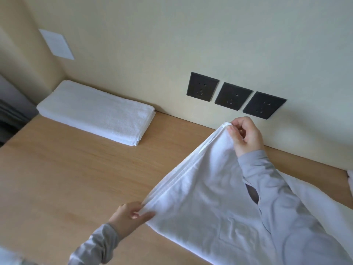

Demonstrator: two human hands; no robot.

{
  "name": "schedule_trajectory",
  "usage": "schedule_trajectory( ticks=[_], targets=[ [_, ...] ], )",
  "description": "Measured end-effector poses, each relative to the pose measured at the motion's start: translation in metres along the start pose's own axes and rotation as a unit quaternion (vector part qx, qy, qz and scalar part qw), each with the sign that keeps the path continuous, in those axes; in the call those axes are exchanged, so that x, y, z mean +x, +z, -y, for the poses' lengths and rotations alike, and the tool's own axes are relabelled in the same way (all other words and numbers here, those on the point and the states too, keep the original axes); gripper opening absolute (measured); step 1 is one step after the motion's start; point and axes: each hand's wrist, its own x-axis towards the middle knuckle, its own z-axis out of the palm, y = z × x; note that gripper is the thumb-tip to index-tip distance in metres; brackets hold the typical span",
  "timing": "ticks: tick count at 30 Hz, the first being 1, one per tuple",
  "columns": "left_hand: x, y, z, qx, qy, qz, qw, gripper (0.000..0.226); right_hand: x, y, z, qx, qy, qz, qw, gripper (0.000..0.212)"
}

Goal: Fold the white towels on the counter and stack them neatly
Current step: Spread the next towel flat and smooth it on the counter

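Note:
A white towel (206, 192) is stretched above the wooden counter (66, 178), its hemmed left edge lifted and doubled. My left hand (131, 215) pinches the near corner of that edge. My right hand (244, 136) pinches the far corner close to the wall. The rest of the towel drapes down to the right under my grey sleeve. A stack of folded white towels (95, 111) lies flat in the far left corner against the wall, apart from both hands.
Three black wall sockets (235, 96) sit just above the counter behind my right hand. More white cloth (350, 180) shows at the right edge. A white paper (56, 44) hangs on the left wall. The counter's left edge drops off near the stack.

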Motion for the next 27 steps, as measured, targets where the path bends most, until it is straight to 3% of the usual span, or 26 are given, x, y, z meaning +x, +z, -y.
schedule_trajectory(
  ticks=[3,6,10,15,20,23,27],
  targets=[
    [-0.003,-0.006,-0.012,0.006,0.05,-0.056,0.997,0.031,0.002,-0.016,0.006,-0.002,-0.018,-0.005,1.0,0.013],
    [-0.004,-0.014,-0.034,0.021,0.115,-0.126,0.985,0.043,0.007,-0.042,0.015,0.003,-0.038,-0.042,0.998,0.015],
    [-0.011,-0.04,-0.097,0.071,0.208,-0.201,0.955,0.039,0.022,-0.092,0.036,0.026,-0.06,-0.112,0.992,0.013],
    [-0.033,-0.078,-0.219,0.163,0.34,-0.273,0.885,0.033,0.041,-0.17,0.081,0.066,-0.09,-0.213,0.971,0.016],
    [-0.07,-0.108,-0.348,0.244,0.475,-0.34,0.774,0.07,0.052,-0.253,0.128,0.112,-0.126,-0.268,0.949,0.009],
    [-0.09,-0.129,-0.415,0.296,0.488,-0.38,0.728,0.086,0.054,-0.292,0.157,0.136,-0.15,-0.284,0.937,0.027],
    [-0.132,-0.149,-0.495,0.306,0.468,-0.444,0.7,0.072,0.055,-0.335,0.204,0.199,-0.168,-0.296,0.919,0.024]
  ],
)
